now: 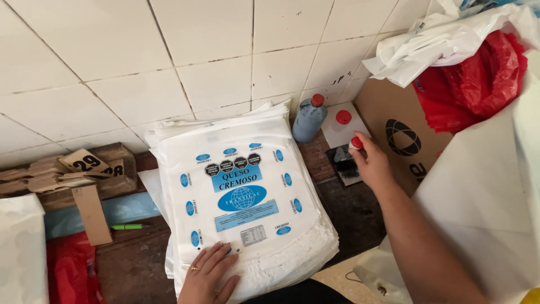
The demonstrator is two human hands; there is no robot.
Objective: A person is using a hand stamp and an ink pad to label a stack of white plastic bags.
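A thick stack of white plastic bags (247, 186) with blue and black printed labels lies on a dark wooden table (135, 264) against a tiled wall. My left hand (209, 277) rests flat on the stack's near edge, fingers spread. My right hand (371, 163) grips a small stamp with a red knob (356, 143) over a black ink pad (343, 164) to the right of the stack.
A blue bottle with a red cap (309, 118) and a white bottle with a red cap (342, 125) stand by the wall. A cardboard box (394, 129) holds red and white bags (467, 62). Wooden blocks and card pieces (73, 171) and a green pen (128, 227) lie left.
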